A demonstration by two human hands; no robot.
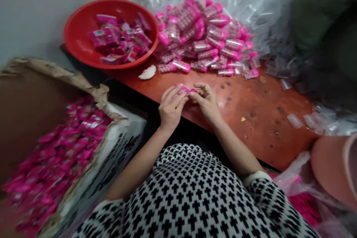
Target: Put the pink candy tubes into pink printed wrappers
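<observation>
At far left, a cardboard box point(16, 89) with a torn rim holds a mass of glossy pink packets point(64, 152). Right of it, the red plastic basin point(78, 28) contains larger pink-printed sachets point(122, 41), and a crumpled white scrap point(147, 72) lies just beside its foot. At centre, near the table's front edge, the left hand point(170, 108) pinches a small pink piece point(182, 89) between thumb and bent fingers; blur hides its exact form. The right hand point(206, 101) meets it from the other side, thumb and forefinger pinching its right end, the remaining fingers curled. Good practice here would be to let the left hand steady the piece while the right applies small, controlled fingertip pressure; squeezing both ends hard could deform it. Working over the bare red tabletop point(240, 89) should help recover anything dropped. Behind the hands, pink-capped clear vials point(200, 33) with bead-like contents form a heap; it seems wise to keep the elbows low and clear of it. At right lie loose clear tubes point(294, 121), with a pink bucket point(329, 167) at the edge.
</observation>
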